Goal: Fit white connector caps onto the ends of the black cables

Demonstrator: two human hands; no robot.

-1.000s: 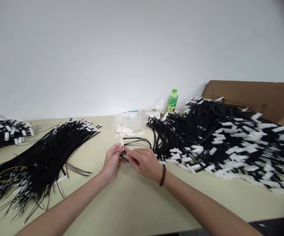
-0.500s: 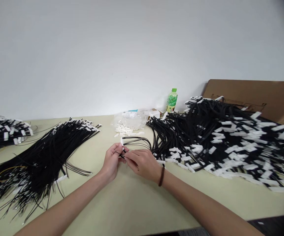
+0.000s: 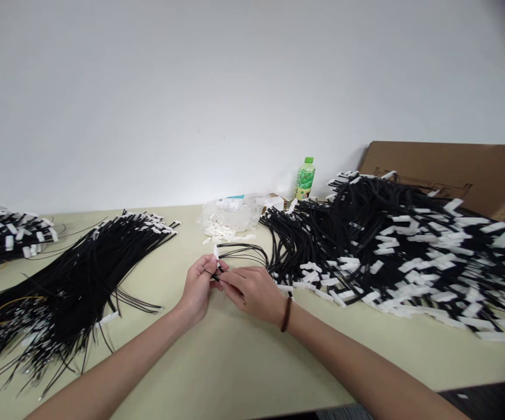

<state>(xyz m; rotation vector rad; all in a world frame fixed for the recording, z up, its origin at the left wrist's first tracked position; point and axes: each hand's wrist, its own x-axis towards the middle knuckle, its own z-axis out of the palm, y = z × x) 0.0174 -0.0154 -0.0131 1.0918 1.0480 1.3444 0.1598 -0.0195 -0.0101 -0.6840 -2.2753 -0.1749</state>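
Note:
Both hands meet at the middle of the table. My left hand (image 3: 197, 290) is closed on a white connector housing (image 3: 216, 251), which sticks up above the fingertips. Black wires (image 3: 246, 251) run from the housing in an arc to the right. My right hand (image 3: 252, 291), with a dark band at its wrist, pinches thin black wire ends (image 3: 214, 276) just below the housing. The fingers hide the exact spot where wires and housing meet.
To the left lie bundles of black wires (image 3: 98, 262). On the right, a large heap of black wires with white connectors (image 3: 410, 262) spreads out. Behind my hands are a plastic bag (image 3: 234, 213), loose white housings (image 3: 223, 232), a green bottle (image 3: 305, 179) and a cardboard box (image 3: 445, 169).
Almost nothing differs. Both hands keep the same hold at the same place, and the view has shifted very slightly.

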